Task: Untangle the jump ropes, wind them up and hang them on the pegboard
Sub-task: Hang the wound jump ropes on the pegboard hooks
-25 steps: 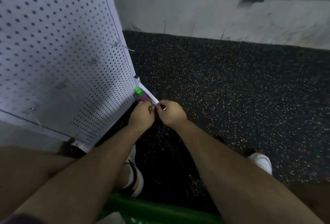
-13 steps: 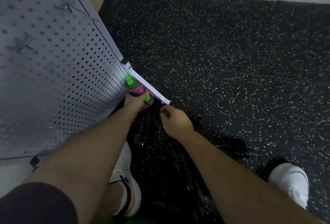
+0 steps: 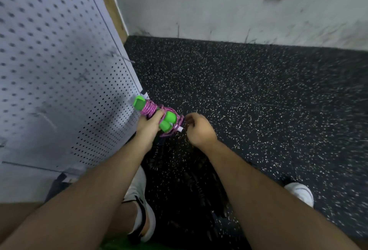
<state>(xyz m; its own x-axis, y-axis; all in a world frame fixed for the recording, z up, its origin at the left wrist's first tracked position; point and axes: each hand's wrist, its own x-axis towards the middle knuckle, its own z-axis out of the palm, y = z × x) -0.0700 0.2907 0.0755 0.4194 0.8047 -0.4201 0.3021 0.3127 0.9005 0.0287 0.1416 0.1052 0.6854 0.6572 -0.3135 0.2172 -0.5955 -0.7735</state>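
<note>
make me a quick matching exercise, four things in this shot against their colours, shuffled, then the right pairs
1 jump rope handles
2 cord wound round them
3 pegboard
4 floor

A black with pale specks
B bright green
C white, full of holes
D pink-purple

Pairs: 1-B, 2-D, 3-C, 4-A

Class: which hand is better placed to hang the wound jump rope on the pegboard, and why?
Left. The left hand grips the wound jump rope right beside the pegboard; the right hand sits farther from the board, fingers curled.
</note>
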